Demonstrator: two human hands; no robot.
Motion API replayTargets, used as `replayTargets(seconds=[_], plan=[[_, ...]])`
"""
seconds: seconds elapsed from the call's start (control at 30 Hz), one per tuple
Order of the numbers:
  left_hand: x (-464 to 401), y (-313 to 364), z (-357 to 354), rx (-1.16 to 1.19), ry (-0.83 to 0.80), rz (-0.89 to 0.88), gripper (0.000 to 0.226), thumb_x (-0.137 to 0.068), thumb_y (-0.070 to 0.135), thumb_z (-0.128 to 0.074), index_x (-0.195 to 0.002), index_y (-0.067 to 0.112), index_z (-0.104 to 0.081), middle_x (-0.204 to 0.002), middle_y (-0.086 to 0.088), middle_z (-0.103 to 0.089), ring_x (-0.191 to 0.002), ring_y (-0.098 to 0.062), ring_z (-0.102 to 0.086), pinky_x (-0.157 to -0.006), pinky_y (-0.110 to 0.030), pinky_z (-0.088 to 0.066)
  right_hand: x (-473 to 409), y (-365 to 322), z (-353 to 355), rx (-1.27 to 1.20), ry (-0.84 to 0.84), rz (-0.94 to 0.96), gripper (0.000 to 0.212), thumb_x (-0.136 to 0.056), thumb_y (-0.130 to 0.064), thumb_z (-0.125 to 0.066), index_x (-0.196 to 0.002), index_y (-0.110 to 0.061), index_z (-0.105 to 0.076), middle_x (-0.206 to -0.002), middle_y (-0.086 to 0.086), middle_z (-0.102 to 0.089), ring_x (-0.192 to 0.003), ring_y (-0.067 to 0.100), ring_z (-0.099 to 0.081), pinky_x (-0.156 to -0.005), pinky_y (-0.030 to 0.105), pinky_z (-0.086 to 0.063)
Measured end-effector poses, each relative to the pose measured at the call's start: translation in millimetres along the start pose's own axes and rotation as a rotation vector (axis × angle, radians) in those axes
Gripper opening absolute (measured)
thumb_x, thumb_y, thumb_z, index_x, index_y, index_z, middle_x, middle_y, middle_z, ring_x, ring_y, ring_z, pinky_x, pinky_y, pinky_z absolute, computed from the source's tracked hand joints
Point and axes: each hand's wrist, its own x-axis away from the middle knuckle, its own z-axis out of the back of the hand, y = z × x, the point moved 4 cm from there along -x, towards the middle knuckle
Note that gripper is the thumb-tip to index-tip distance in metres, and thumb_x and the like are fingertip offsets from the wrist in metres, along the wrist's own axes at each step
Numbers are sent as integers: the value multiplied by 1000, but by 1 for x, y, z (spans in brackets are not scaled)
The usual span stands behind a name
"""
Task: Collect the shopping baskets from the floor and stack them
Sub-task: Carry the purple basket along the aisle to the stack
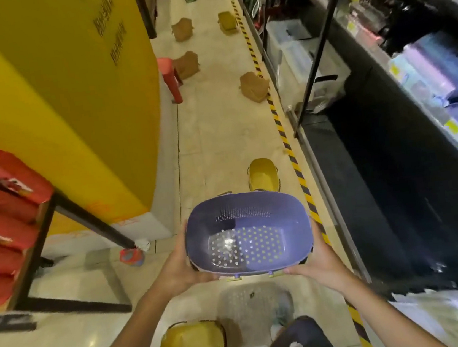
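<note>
Purple basket (246, 229) gripped by left hand (180, 268) and right hand (316, 260), hiding most fingers beneath it.

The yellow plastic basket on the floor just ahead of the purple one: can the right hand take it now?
Probably not yet. The right hand and left hand both grip the purple perforated plastic basket, held up above the floor, so neither is free. The yellow plastic basket lies ahead with bare floor around it.
</note>
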Motion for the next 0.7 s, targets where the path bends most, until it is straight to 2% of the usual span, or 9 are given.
replayTargets(seconds=[0.07,0.13,0.23,0.37,0.43,0.5,0.6,0.7], plan=[[-27,12,8,-7,31,12,138,-56,24,-101,-158,32,-10,-154,25,-37,-139,1,-43,-99,-15,-48,-34,-10,14,-25,-1,20,124,-60,-14,-96,-153,-33,-16,-138,-44,-39,-127,-18,-41,-88,-1,-39],[-57,26,17,-41,73,12,140,-55,38,-100,-157,44,-5,-155,28,-35,-139,5,-40,-100,-11,-45,-74,-20,28,-27,-30,51,116,-60,-13,-95,-148,-34,-22,-136,-46,-38,-126,-19,-41,-89,-1,-39],[-93,36,31,-51,132,33,135,-56,42,-98,-150,58,-4,-152,32,-36,-136,10,-41,-96,-4,-42,-127,-32,38,-33,-94,52,110,-60,-14,-94,-143,-37,-27,-134,-51,-36,-124,-24,-40,-88,-2,-38],[-139,35,53,-43,137,63,135,-59,40,-97,-153,53,-1,-157,27,-31,-141,5,-38,-101,-9,-43,-185,-46,42,-9,-137,57,112,-54,-31,-94,-141,-47,-25,-130,-54,-36,-120,-27,-40,-84,-4,-38],[-165,26,65,-36,119,58,137,-59,38,-98,-157,43,-3,-158,25,-31,-141,4,-38,-103,-11,-43,-213,-45,42,-4,-141,34,115,-55,-33,-95,-141,-53,-22,-132,-53,-35,-122,-26,-39,-84,-4,-38],[-195,17,79,-21,108,78,138,-57,37,-99,-158,41,-4,-157,28,-31,-139,8,-38,-100,-9,-44,-241,-41,44,-12,-126,-11,120,-56,-33,-96,-144,-55,-17,-135,-50,-36,-123,-24,-40,-84,-3,-40],[-252,7,103,-26,74,66,138,-53,41,-101,-155,49,-7,-153,35,-31,-134,18,-37,-90,-2,-45,-285,-35,46,2,-72,-46,126,-57,-32,-97,-148,-51,-12,-135,-49,-37,-124,-21,-41,-84,-1,-42],[-319,5,131,-66,-33,59,140,-52,41,-101,-154,52,-6,-150,40,-31,-130,24,-36,-86,3,-42,-322,-34,45,-9,4,-92,126,-59,-19,-96,-151,-41,-12,-139,-45,-35,-125,-22,-41,-85,0,-42]])
